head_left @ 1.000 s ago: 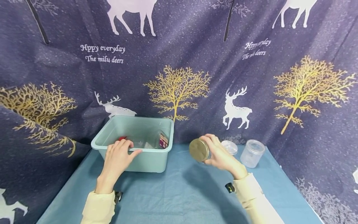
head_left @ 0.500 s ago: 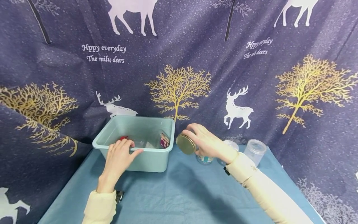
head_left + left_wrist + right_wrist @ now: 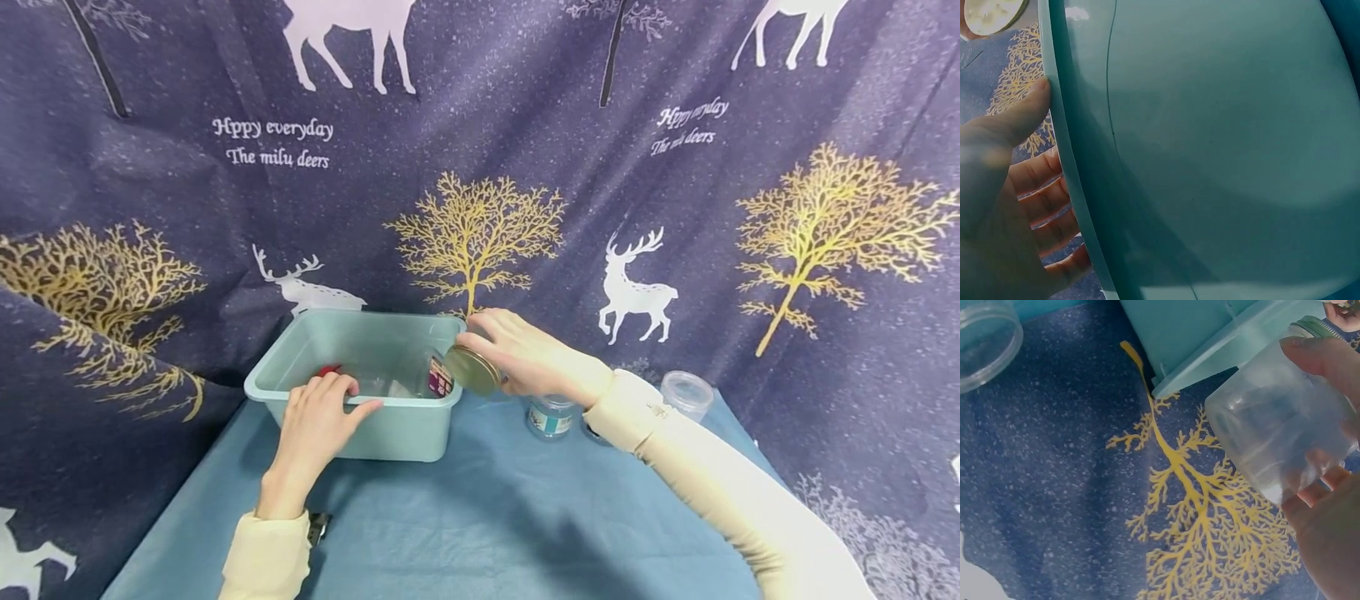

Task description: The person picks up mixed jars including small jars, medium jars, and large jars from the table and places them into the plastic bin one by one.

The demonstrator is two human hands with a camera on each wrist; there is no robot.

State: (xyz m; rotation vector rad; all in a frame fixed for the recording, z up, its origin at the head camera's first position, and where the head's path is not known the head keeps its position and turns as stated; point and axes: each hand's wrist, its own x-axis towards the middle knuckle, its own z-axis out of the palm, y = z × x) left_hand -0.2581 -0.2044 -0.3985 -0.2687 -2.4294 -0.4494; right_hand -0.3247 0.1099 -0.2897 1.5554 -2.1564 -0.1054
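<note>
In the head view my right hand (image 3: 517,354) grips a clear jar with a gold lid (image 3: 474,371), tilted on its side by the right end of a pale green plastic tub (image 3: 397,433). The clear body of the jar (image 3: 1266,412) shows between thumb and fingers in the right wrist view. My left hand (image 3: 318,425) holds the tub's front rim, fingers hooked over it and thumb along the edge. Inside the tub lie a red item (image 3: 327,369) and a clear container with a purple label (image 3: 440,377); their lower parts are hidden.
A clear jar with a blue label (image 3: 550,419) stands on the blue cloth right of the tub. Farther right is a clear jar (image 3: 686,393), partly behind the right sleeve. Another container beside it is mostly hidden. A patterned curtain (image 3: 480,125) hangs behind the table.
My right hand has carried the gold-lidded jar leftward to the tub's right end, uncovering the blue-labelled jar. The left hand stays on the rim.
</note>
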